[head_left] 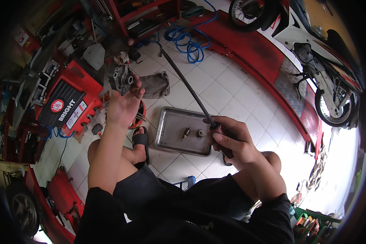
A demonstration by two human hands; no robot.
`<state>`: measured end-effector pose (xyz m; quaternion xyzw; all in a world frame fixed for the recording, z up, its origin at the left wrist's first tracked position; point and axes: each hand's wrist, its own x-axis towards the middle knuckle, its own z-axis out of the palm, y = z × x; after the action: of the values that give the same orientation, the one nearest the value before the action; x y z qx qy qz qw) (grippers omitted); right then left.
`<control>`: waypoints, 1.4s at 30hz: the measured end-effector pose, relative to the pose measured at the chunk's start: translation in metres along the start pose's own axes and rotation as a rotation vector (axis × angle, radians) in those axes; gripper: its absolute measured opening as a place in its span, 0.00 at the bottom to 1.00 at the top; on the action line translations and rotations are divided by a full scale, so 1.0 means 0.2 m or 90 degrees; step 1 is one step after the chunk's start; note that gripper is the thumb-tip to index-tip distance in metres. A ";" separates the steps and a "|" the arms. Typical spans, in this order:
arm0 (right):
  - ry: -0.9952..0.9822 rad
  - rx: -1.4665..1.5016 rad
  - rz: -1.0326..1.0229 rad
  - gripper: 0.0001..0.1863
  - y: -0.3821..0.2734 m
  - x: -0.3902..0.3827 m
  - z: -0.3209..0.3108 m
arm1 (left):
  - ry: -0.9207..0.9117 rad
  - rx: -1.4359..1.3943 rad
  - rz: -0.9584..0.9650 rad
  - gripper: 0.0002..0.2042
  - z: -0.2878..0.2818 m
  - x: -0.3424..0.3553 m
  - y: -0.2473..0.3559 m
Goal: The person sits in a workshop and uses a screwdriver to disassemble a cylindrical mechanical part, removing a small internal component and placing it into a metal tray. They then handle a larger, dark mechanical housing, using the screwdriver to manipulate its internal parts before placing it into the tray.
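My right hand is closed around the handle end of a long, thin dark rod, with a bit of red at its grip. The rod slants up and away to the left, its far end near a blue hose. My left hand is raised with thumb and fingers apart, holding nothing I can see. Just beyond it are a grey metal engine casing and a dull grey cover-like piece; whether the fingers touch either I cannot tell. Under my right hand, a metal tray holds two small metal parts.
A red-and-black machine stands at the left. Blue hose lies coiled on the tiled floor at the back. A long red ramp curves along the right, with a motorcycle beyond. My sandalled foot is beside the tray.
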<state>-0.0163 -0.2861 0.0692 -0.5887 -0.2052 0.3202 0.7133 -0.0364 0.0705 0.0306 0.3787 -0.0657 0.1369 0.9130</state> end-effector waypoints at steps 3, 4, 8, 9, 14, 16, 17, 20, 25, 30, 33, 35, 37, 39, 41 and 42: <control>0.000 0.031 0.028 0.21 -0.02 0.00 0.00 | -0.023 0.028 -0.002 0.47 0.00 0.00 -0.01; 0.001 0.046 0.030 0.21 -0.02 0.00 0.00 | -0.029 0.029 -0.005 0.47 -0.01 0.00 0.00; -0.008 0.054 0.029 0.22 -0.01 0.01 -0.01 | -0.028 0.016 -0.019 0.48 0.00 -0.01 -0.01; -0.018 0.046 0.023 0.21 -0.02 0.00 -0.01 | -0.022 0.009 -0.021 0.48 0.01 -0.01 -0.02; -0.047 0.080 -0.019 0.20 -0.02 0.01 0.02 | -0.038 -0.161 -0.069 0.48 0.04 -0.02 -0.01; -0.050 0.107 -0.012 0.19 -0.01 0.00 0.02 | -0.077 -0.269 -0.077 0.49 0.06 -0.02 0.01; -0.029 0.122 -0.008 0.19 -0.03 0.00 0.04 | -0.086 -0.244 -0.074 0.50 0.08 -0.02 0.02; -0.020 0.109 0.005 0.19 -0.04 0.00 0.06 | -0.164 -0.294 -0.069 0.50 0.09 -0.02 0.06; -0.010 0.081 0.013 0.19 -0.03 0.01 0.06 | -0.239 -0.262 -0.081 0.46 0.14 -0.03 0.08; -0.013 0.049 0.044 0.20 -0.06 0.03 0.08 | -0.488 -0.272 -0.074 0.48 0.07 -0.01 0.08; 0.024 0.065 0.078 0.20 -0.08 0.02 0.11 | -0.558 -0.278 -0.080 0.47 0.07 0.00 0.08; 0.031 0.094 0.072 0.20 -0.06 0.02 0.11 | -0.576 -0.276 -0.088 0.46 0.09 0.01 0.10; 0.027 0.081 0.076 0.21 -0.05 0.02 0.10 | -0.591 -0.277 -0.099 0.44 0.10 0.01 0.11; 0.033 0.086 0.059 0.21 -0.01 0.02 0.09 | -0.625 -0.286 -0.118 0.41 0.08 0.03 0.11; 0.031 0.069 0.059 0.21 -0.01 0.02 0.08 | -0.645 -0.294 -0.125 0.40 0.07 0.04 0.11; 0.030 0.060 0.058 0.21 -0.01 0.02 0.08 | -0.640 -0.293 -0.120 0.39 0.07 0.03 0.11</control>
<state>-0.0240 -0.2712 0.0745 -0.5702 -0.1459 0.3479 0.7297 -0.0367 0.0765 0.0571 0.1927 -0.4866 -0.1605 0.8368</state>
